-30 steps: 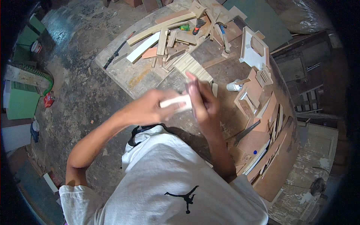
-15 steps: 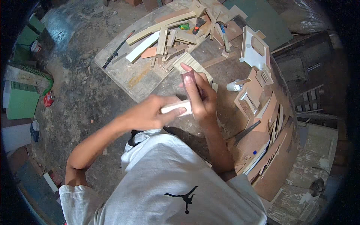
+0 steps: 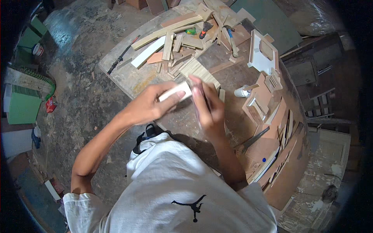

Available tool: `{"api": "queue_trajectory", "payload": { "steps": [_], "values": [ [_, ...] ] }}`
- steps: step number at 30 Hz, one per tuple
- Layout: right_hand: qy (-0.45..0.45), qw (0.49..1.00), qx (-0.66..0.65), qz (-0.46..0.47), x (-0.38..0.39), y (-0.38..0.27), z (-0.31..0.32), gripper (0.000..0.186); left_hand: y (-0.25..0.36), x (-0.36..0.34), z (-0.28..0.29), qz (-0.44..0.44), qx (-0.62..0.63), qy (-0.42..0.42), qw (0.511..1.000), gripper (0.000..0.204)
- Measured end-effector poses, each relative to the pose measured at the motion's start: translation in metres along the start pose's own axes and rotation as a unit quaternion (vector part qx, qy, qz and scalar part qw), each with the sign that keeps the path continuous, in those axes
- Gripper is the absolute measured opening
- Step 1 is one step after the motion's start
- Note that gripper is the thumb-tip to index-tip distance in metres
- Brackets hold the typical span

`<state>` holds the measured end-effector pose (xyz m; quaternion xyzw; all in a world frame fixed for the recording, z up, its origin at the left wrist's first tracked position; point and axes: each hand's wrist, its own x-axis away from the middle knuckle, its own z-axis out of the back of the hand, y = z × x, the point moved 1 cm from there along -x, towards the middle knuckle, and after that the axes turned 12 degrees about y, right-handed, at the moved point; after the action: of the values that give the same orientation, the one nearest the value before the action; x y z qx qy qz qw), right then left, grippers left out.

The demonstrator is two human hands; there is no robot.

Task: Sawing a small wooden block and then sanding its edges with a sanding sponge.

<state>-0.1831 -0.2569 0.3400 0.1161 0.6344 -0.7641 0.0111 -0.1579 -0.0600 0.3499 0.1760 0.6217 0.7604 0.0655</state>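
My left hand is closed around a short pale wooden block, its thumb lying along the near face. Facing it, my right hand grips a reddish-brown strip of sandpaper. Most of the sandpaper is covered by the fingers, and motion blurs both hands a little. The block's right end is against or very close to the right fingers; I cannot tell whether it touches the sandpaper. Both hands are held above the near part of the worktable.
Wood offcuts are heaped at the table's far side, near a hammer and a scraper. To the right are a white bottle, a white-lined wooden frame, a handsaw and thin board strips.
The block has moved up and away from me, from below the sandpaper to level with my right fingers. The sandpaper strip has turned and is now mostly hidden.
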Motion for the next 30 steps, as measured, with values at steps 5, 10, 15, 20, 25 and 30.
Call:
{"api": "queue_trajectory", "payload": {
  "steps": [5, 10, 15, 20, 25, 30],
  "values": [
    [0.066, 0.989, -0.091, -0.094, -0.03, 0.004, 0.004, 0.045, -0.01, 0.008, -0.008, -0.037, 0.036, 0.022, 0.998, 0.039],
    [0.033, 0.992, -0.088, -0.089, -0.014, 0.002, 0.021, 0.05, -0.014, 0.012, -0.008, -0.008, 0.158, 0.007, 0.987, 0.043],
    [0.003, 0.996, -0.07, -0.061, 0.006, -0.003, 0.021, 0.042, -0.008, 0.019, -0.009, 0.05, 0.148, -0.02, 0.987, 0.045],
    [-0.042, 0.997, -0.034, -0.062, 0.006, 0.0, 0.015, 0.037, -0.021, 0.014, -0.015, -0.079, 0.014, -0.002, 0.997, 0.038],
    [-0.031, 0.999, 0.002, -0.015, 0.014, -0.002, 0.013, 0.036, -0.006, 0.015, -0.012, -0.07, -0.08, 0.049, 0.993, 0.044],
    [-0.026, 1.0, -0.004, 0.001, 0.012, 0.007, 0.006, 0.036, -0.007, 0.02, -0.011, -0.067, -0.086, 0.052, 0.993, 0.046]
  ]
}}
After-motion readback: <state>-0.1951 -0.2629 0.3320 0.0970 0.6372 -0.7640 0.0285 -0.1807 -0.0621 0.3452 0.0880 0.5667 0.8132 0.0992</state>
